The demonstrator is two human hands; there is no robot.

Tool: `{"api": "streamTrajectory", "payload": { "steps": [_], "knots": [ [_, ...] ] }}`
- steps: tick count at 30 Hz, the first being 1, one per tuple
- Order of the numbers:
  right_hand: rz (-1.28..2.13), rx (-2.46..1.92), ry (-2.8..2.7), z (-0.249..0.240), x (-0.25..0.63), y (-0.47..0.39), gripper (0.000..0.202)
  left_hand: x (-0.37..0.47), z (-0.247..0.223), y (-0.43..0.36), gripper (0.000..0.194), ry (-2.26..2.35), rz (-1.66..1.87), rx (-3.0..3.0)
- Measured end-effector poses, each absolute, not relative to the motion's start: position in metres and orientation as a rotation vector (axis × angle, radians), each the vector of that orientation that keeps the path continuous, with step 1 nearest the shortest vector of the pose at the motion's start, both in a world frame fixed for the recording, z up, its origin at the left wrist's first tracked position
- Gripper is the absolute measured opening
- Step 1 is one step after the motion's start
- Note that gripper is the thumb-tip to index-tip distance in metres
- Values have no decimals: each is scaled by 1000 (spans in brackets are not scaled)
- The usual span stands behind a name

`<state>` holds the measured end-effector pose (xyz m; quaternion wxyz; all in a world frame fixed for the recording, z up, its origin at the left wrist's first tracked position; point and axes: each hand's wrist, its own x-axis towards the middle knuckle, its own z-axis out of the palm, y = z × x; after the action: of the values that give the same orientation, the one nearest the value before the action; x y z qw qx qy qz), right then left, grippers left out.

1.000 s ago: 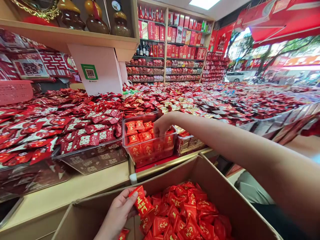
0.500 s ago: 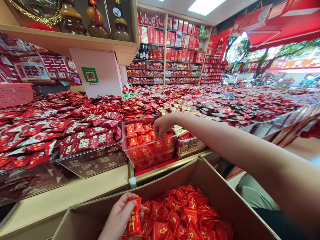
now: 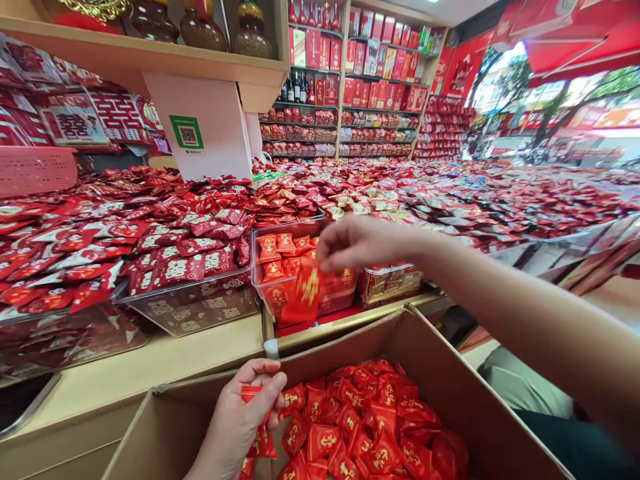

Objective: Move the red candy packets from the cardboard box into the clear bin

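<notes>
Over the edge of the cardboard box (image 3: 440,367), my left hand (image 3: 240,420) is closed around red candy packets (image 3: 262,443) with gold print. Between the fingertips of my right hand (image 3: 357,241) hangs another red candy packet (image 3: 306,291), smeared by motion, in front of the clear plastic bin (image 3: 256,263). Rows of the same red packets (image 3: 286,244) lie inside that bin, partly hidden by my right hand. Many matching loose packets (image 3: 345,420) fill the bottom of the cardboard box.
To the left, a bin (image 3: 200,310) holds dark red packets. A smaller clear bin (image 3: 393,288) stands right of the middle one. Heaped packets cover the counter behind. A white panel (image 3: 200,147) with a QR code and a wooden shelf (image 3: 200,63) rise at the left.
My right hand has lifted out of the clear bin and now shows a red packet. My left hand has turned slightly, its packets sitting lower behind the thumb. The view has shifted a little.
</notes>
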<state>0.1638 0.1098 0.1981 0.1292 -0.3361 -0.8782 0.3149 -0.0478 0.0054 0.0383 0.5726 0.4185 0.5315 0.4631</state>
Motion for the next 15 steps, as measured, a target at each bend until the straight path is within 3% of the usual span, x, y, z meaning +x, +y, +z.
{"api": "streamTrajectory", "payload": {
  "steps": [5, 7, 12, 15],
  "knots": [
    [1381, -899, -2484, 119, 136, 84, 16, -44, 43, -2, 52, 1141, 1052, 960],
    [1459, -896, -2373, 99, 130, 79, 21, -40, 44, -4, 51, 1214, 988, 990],
    [1287, -927, -2187, 82, 124, 69, 31, -35, 46, -5, 48, 1254, 937, 1004],
    [1546, -974, -1962, 77, 122, 65, 34, -37, 44, -6, 47, 1216, 964, 1020]
  ]
}}
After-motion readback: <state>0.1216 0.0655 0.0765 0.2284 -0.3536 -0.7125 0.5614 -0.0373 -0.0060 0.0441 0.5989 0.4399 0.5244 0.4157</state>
